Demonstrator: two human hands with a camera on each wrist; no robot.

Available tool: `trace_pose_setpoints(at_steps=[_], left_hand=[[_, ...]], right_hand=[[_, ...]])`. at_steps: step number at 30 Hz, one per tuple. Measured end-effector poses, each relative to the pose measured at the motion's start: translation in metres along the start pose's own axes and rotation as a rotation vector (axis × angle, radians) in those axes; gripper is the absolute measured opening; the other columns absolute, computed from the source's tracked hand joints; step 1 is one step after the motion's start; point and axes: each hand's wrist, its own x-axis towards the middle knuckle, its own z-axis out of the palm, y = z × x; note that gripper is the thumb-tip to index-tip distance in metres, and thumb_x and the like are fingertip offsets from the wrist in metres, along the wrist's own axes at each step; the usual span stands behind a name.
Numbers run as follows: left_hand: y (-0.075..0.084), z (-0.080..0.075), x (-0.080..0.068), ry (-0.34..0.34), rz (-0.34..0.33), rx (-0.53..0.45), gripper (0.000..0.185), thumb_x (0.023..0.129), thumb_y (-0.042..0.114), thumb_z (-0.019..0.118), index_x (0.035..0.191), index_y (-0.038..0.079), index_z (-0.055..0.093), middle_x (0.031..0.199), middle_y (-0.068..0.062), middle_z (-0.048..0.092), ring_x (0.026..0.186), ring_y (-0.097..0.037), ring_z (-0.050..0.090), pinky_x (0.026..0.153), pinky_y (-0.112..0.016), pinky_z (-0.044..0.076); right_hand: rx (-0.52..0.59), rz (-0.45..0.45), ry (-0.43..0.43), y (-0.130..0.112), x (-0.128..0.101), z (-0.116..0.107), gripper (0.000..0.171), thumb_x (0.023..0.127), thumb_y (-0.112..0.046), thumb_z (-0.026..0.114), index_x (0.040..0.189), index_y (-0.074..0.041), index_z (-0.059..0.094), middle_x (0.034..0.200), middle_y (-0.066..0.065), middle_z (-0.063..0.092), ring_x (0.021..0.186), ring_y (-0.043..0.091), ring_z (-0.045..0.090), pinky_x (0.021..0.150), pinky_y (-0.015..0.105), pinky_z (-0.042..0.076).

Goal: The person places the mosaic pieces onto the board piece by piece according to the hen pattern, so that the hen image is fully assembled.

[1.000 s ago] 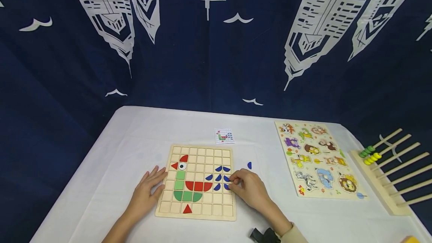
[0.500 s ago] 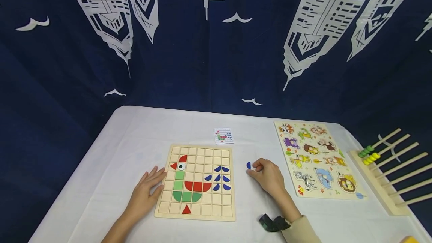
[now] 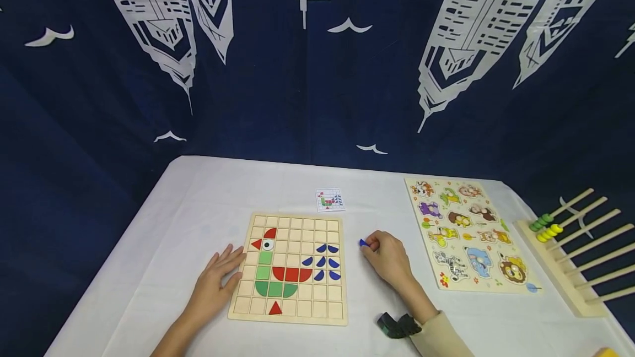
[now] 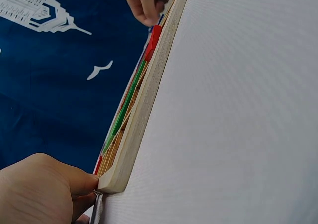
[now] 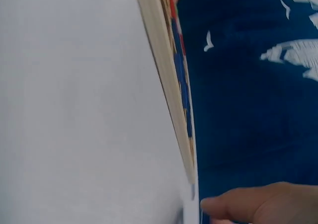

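Observation:
My right hand [image 3: 389, 258] pinches a blue half-round piece [image 3: 364, 243] between thumb and fingertips, just off the right side of the wooden grid board [image 3: 303, 315]. On the board several red, green and blue pieces form a bird, with a cluster of blue pieces [image 3: 321, 261] at its tail and a round eye piece [image 3: 268, 244]. My left hand [image 3: 210, 285] lies with fingers extended against the board's left edge; in the left wrist view its thumb [image 4: 82, 182] touches the board's corner. The right wrist view shows part of my right hand [image 5: 263, 204], its held piece hidden there.
A small pattern card [image 3: 329, 200] lies behind the board. To the right are an animal knob puzzle [image 3: 463, 241] and a wooden peg rack [image 3: 558, 269] with green and yellow beads. A yellow object [image 3: 604, 352] shows at the bottom right edge.
My right hand moved from the board's right edge out to the loose blue piece on the cloth and took hold of it; the piece is now tilted. My left hand stayed in place.

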Motion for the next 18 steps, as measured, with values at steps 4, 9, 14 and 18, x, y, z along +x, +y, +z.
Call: trace_pose_setpoints(at_steps=[4,9,14,18], left_hand=[[0.000,0.000,0.000,-0.006,-0.010,0.003,0.041,0.086,0.001,0.068,0.127,0.001,0.064,0.138,-0.013,0.058,0.138,-0.038,0.043,0.117,-0.005,0.000],[0.000,0.000,0.000,-0.015,-0.017,-0.003,0.041,0.086,0.001,0.068,0.127,0.000,0.063,0.139,-0.012,0.057,0.139,-0.037,0.042,0.118,-0.005,0.001],[0.000,0.000,0.000,-0.011,-0.017,-0.009,0.042,0.086,0.000,0.069,0.128,0.001,0.063,0.139,-0.013,0.058,0.139,-0.037,0.042,0.123,-0.015,0.005],[0.001,0.000,0.000,-0.023,-0.024,-0.013,0.042,0.086,0.001,0.068,0.128,0.002,0.063,0.140,-0.013,0.057,0.140,-0.036,0.041,0.125,-0.026,0.010]], right_hand=[[0.039,-0.078,-0.017,-0.016,-0.023,-0.005,0.012,0.077,-0.007,0.077,0.078,-0.010,0.065,0.068,-0.003,0.056,0.058,0.007,0.044,0.050,0.019,0.035],[0.066,-0.169,-0.119,-0.033,-0.056,-0.004,0.019,0.074,-0.007,0.080,0.073,-0.017,0.064,0.065,-0.013,0.051,0.055,0.001,0.039,0.046,0.016,0.033],[0.085,-0.210,-0.199,-0.038,-0.071,0.002,0.020,0.074,-0.008,0.081,0.075,-0.018,0.064,0.067,-0.015,0.051,0.055,-0.002,0.038,0.046,0.015,0.034],[0.095,-0.213,-0.227,-0.037,-0.073,0.006,0.018,0.075,-0.009,0.080,0.077,-0.017,0.064,0.068,-0.015,0.051,0.055,-0.002,0.038,0.046,0.015,0.034]])
